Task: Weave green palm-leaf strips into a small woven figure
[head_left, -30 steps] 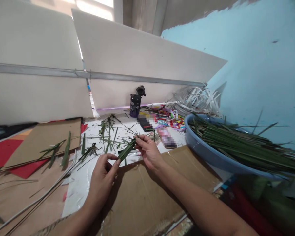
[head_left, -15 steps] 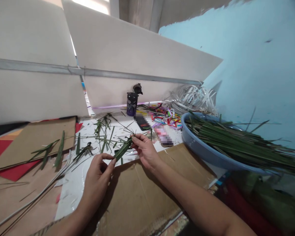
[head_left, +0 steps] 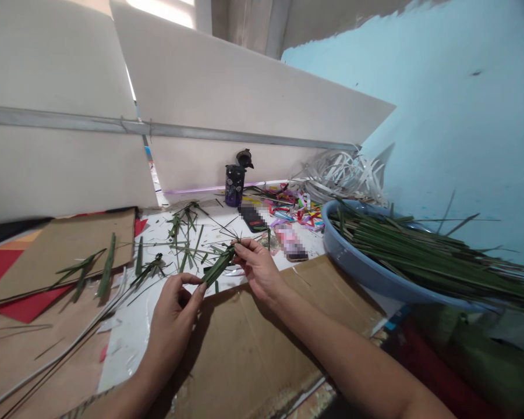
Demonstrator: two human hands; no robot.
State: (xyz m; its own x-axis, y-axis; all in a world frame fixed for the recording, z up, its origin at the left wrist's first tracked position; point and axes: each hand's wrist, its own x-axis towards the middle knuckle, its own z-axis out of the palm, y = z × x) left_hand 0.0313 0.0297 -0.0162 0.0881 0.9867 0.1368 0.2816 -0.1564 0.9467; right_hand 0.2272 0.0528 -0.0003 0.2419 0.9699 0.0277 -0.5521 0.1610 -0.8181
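A small folded green leaf piece (head_left: 218, 266) is stretched between my two hands, above the back edge of a brown cardboard sheet (head_left: 244, 343). My left hand (head_left: 179, 308) pinches its lower left end between thumb and forefinger. At the upper right end, where thin stems fan out, my right hand (head_left: 258, 267) grips it with the fingertips. Cut leaf scraps (head_left: 187, 233) lie on the white surface just behind. Other leaf pieces (head_left: 107, 270) rest to the left, partly over a cardboard piece.
On the right stands a blue basin (head_left: 358, 267) heaped with long green leaves. Behind are a dark bottle (head_left: 234, 185) with its lid up, two phones (head_left: 253, 218), coloured strips (head_left: 297, 206) and coiled white strips (head_left: 340, 174). A white cable (head_left: 56, 361) crosses the left side.
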